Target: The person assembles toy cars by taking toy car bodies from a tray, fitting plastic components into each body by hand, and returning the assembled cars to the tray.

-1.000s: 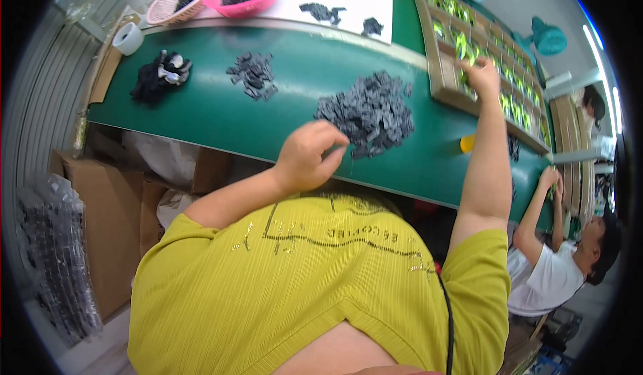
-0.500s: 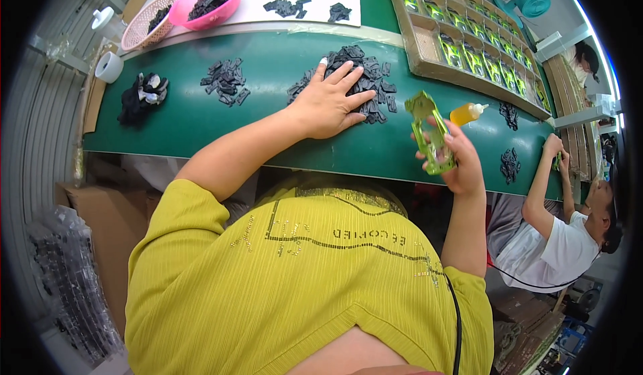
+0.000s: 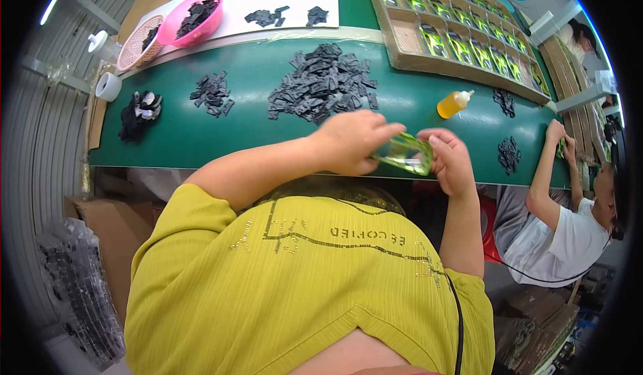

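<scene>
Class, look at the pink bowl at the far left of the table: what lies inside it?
The pink bowl holds a heap of small dark grey pieces. The bowl's bottom is covered by them, so anything beneath cannot be seen.

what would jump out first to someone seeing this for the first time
Probably the two hands meeting at the near edge of the green table: the left hand and right hand hold a small clear green-tinted packet between them. Just beyond lies a big heap of small dark grey plastic pieces, with a long cardboard tray of green-filled compartments at the far right.
</scene>
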Tool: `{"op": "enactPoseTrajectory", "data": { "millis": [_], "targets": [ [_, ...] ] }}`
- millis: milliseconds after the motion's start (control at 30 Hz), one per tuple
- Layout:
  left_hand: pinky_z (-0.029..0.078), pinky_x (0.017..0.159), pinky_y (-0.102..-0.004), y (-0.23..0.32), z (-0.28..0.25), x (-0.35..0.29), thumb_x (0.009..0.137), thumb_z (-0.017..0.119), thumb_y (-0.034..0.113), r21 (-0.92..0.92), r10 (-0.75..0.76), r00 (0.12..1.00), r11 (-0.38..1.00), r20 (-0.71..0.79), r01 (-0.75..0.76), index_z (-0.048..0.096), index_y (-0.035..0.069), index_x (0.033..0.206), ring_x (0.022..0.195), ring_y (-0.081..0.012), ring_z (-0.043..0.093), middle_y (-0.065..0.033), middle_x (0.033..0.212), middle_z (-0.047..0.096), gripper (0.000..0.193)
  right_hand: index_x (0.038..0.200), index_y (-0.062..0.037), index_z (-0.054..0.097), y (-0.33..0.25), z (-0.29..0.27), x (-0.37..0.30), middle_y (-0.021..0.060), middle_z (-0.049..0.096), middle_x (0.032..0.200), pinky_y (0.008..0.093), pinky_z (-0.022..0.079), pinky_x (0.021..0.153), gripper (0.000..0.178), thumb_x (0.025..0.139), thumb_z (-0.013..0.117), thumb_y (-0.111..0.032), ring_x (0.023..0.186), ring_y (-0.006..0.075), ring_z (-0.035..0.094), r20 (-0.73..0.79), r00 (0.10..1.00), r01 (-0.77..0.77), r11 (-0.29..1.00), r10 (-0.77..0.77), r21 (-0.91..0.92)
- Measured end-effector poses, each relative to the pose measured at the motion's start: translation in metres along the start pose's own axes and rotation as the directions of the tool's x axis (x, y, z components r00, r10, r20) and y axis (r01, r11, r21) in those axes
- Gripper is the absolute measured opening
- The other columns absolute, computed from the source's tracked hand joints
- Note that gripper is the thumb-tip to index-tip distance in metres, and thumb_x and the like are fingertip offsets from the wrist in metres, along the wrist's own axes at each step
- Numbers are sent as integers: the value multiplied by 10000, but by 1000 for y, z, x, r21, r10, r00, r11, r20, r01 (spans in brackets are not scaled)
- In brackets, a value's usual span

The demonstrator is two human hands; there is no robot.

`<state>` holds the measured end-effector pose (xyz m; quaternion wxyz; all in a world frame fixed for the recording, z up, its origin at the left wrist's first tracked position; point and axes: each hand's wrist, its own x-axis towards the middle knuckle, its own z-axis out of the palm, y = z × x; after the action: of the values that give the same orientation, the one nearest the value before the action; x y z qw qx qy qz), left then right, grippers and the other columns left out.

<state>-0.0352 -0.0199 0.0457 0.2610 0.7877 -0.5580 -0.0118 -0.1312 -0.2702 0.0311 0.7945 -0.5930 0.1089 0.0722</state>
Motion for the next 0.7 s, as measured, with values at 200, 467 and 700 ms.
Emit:
{"op": "enactPoseTrajectory", "data": {
  "millis": [200,467,700],
  "targets": [
    [506,758,-431,-4,-7,-14,747,788,294,23,-211,978,977,-12,211,528,114,1303,922,-334,608,-122,981,601,640,1207,11,549,-15,-15,32,100,681,926,344,543,661,567,841,758,-368,800,204,687,-456,771,-76,647,-444,-758],
    [502,752,-410,3,-11,-17,724,811,278,103,-173,984,979,-51,177,582,115,1239,913,-309,589,-102,978,605,587,1156,-60,582,-24,-15,88,189,709,1013,472,514,822,527,854,685,-480,965,381,672,-422,759,-152,495,-496,-855],
    [499,809,-421,-1,-6,2,720,816,247,131,-3,995,991,-102,16,578,55,1221,956,-344,578,-132,1058,612,586,1192,-50,620,-20,-13,85,150,719,968,383,538,793,465,835,723,-330,874,275,697,-434,766,26,697,-474,-717]
  ]
}}
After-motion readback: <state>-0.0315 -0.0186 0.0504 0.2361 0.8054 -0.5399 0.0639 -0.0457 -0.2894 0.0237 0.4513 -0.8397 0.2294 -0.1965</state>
